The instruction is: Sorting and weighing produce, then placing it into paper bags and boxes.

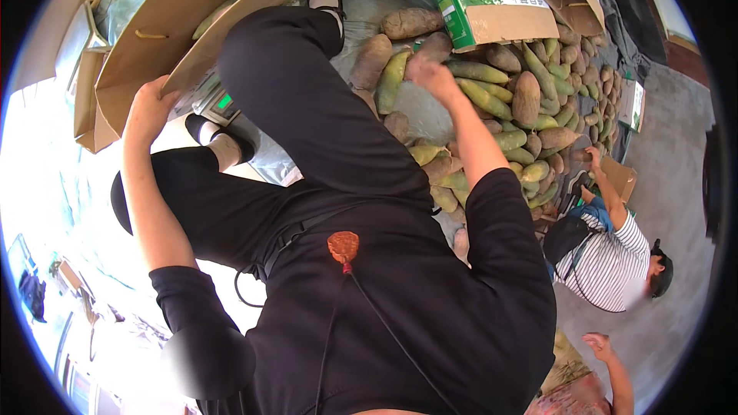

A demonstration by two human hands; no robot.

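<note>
My left hand [148, 111] is closed on the near edge of a large cardboard box [138, 69] with yellow cord loops, at the upper left. A small scale with a lit green display [224, 101] sits under the box, partly covered. My right hand [432, 77] reaches over a spread of root vegetables, beside a brown root [436, 47]. Its fingers are blurred, so I cannot tell whether they touch that root. A long green root [393, 81] lies just left of this hand, with a brown root [371, 61] next to it.
Many green and brown roots [527, 100] lie heaped at right. A printed green and white carton [500, 8] stands on the far side of the heap. Clear plastic sheet [427, 111] covers the floor. At right, a person in a striped shirt [611, 261] crouches; another person's arm [619, 376] shows below.
</note>
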